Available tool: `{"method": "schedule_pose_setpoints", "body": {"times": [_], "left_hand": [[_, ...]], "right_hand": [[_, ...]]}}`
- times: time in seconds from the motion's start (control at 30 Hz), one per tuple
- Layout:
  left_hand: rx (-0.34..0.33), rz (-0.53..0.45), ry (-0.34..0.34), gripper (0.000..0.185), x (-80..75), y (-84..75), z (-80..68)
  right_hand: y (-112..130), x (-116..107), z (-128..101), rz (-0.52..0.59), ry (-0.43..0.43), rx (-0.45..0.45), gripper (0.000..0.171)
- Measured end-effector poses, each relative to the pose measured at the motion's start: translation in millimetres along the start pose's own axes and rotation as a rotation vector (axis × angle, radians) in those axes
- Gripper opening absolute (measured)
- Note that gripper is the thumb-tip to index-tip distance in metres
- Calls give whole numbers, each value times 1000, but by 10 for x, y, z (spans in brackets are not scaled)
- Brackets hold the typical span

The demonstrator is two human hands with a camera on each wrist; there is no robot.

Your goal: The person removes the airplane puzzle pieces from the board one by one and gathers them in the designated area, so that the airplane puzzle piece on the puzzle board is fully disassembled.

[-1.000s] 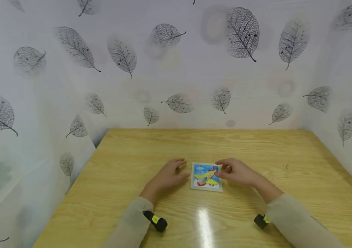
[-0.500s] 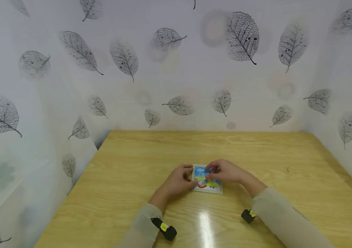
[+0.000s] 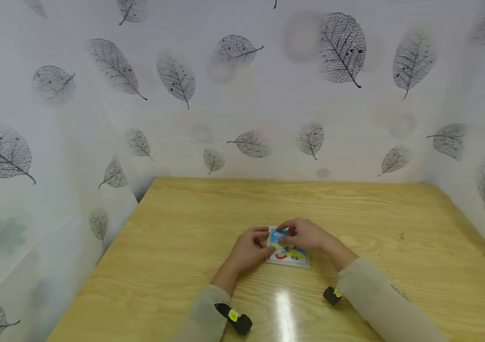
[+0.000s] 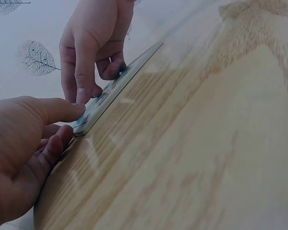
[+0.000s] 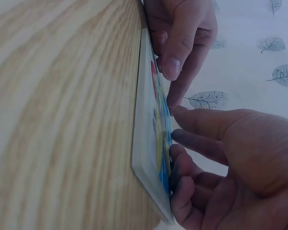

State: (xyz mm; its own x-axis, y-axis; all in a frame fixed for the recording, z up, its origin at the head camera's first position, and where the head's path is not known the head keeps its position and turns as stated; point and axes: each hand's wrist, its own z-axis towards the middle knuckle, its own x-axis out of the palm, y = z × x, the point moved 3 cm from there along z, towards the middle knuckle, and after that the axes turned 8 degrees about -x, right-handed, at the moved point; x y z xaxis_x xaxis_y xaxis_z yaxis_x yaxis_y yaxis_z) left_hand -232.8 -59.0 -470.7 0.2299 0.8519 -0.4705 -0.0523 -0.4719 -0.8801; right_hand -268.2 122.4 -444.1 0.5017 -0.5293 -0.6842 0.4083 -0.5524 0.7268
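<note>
A small square picture puzzle (image 3: 299, 262), pale-framed with a yellow airplane on blue sky, lies on the wooden table. My left hand (image 3: 248, 249) holds its left edge, thumb over the frame and other fingers bent at the side. My right hand (image 3: 306, 235) reaches over the picture from the right, thumb and index fingertips apart and down at the cloud area, covering part of the airplane. In the right wrist view, the right fingertips (image 5: 177, 136) lie close along the face of the puzzle (image 5: 146, 158). No lifted piece shows between them.
The wood-grain table (image 3: 182, 213) is enclosed at the back and sides by a pale curtain (image 3: 268, 99) printed with leaves. Each sleeve carries a black wrist device, one on the left (image 3: 240, 324) and one on the right (image 3: 332, 295). A light glare falls in front of the puzzle.
My left hand has come in to the puzzle's left edge and now holds it. The right hand has moved left across the picture, from its right side to the upper left.
</note>
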Motion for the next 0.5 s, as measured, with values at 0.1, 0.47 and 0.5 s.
{"method": "schedule_pose_setpoints", "body": {"times": [0.1,0.47,0.5], "left_hand": [[11,-16,-12,48,17,11,7],[21,9,-23,49,34,74,8],[23,10,-23,49,32,68,6]], "right_hand": [[14,1,7,-60,-14,8,35],[86,28,77,-112,-52,-20,34],[86,26,85,-105,-51,-9,34]]}}
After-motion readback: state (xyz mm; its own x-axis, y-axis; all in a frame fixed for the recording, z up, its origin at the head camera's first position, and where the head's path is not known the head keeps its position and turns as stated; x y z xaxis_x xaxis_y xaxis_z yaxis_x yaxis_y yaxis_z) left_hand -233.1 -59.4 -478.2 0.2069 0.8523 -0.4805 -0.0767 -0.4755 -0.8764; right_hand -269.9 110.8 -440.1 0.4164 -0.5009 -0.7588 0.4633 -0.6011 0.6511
